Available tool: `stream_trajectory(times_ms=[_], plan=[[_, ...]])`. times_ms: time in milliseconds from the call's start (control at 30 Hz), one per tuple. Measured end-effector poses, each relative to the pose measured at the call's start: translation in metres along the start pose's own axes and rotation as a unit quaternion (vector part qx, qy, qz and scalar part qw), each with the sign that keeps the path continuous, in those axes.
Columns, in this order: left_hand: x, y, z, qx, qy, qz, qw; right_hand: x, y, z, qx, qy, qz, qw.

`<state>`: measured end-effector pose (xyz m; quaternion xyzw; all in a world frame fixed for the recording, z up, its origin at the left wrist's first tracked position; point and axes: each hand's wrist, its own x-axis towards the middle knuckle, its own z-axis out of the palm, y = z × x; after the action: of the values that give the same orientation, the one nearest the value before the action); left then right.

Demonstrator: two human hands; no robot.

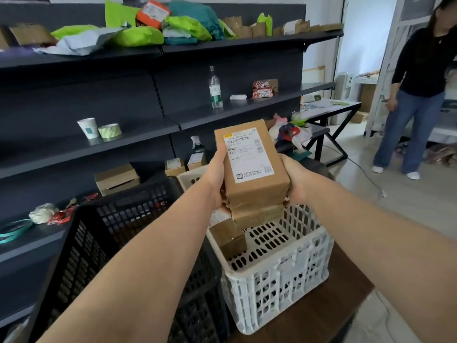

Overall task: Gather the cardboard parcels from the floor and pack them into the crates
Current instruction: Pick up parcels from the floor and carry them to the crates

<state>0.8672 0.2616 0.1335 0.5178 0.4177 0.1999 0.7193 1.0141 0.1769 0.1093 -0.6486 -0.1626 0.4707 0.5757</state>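
- A dark shelving unit (61, 147) is seen along the left and rear. Green, teal and grey mailer bags (138, 35) are piled on its top shelf.
- A black crate (103, 243) is set in front of the shelving, at the lower left.
- A white crate (279, 280) is placed just to the right of the black one, on a brown surface (309, 318).
- A person (420, 82) in a dark top and jeans is seen standing at the far right, well apart from the crates.
- A stack of cardboard parcels is held up above the far left part of the white crate. The top parcel (249, 159) is turned with its white shipping label towards the camera, and a lower parcel (257, 214) is pressed beneath it.
- The stack is gripped on its left side by the left hand (217, 174), its thumb laid on the labelled face.
- The right side is clasped by the right hand (294, 179), its fingers hidden behind the cardboard.
- Two packed parcels (227, 233) are seen in the white crate's left corner, just below the stack. Whether they are touched by it cannot be told.
- A clear bottle (215, 89) is stood upright on a middle shelf.
- A paper cup (87, 127) and a tape roll (110, 131) are set side by side on another shelf.
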Motion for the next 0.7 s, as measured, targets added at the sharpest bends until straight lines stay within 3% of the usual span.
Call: stream_trajectory(times_ms=[233, 533, 633, 700], plan=[[0.095, -0.023, 0.015, -0.03, 0.044, -0.078, 0.996, 0.103, -0.003, -0.02, -0.01, -0.092, 0.092, 0.991], [0.195, -0.041, 0.032, -0.078, 0.114, -0.129, 0.982, 0.226, 0.004, -0.049, -0.016, -0.11, 0.161, 0.981], [0.217, -0.048, 0.032, -0.046, 0.154, -0.122, 0.979, 0.262, 0.017, -0.04, -0.071, -0.087, 0.11, 0.988], [0.23, -0.055, 0.033, 0.059, 0.206, -0.125, 0.969, 0.271, 0.021, -0.029, -0.17, -0.085, 0.005, 0.982]])
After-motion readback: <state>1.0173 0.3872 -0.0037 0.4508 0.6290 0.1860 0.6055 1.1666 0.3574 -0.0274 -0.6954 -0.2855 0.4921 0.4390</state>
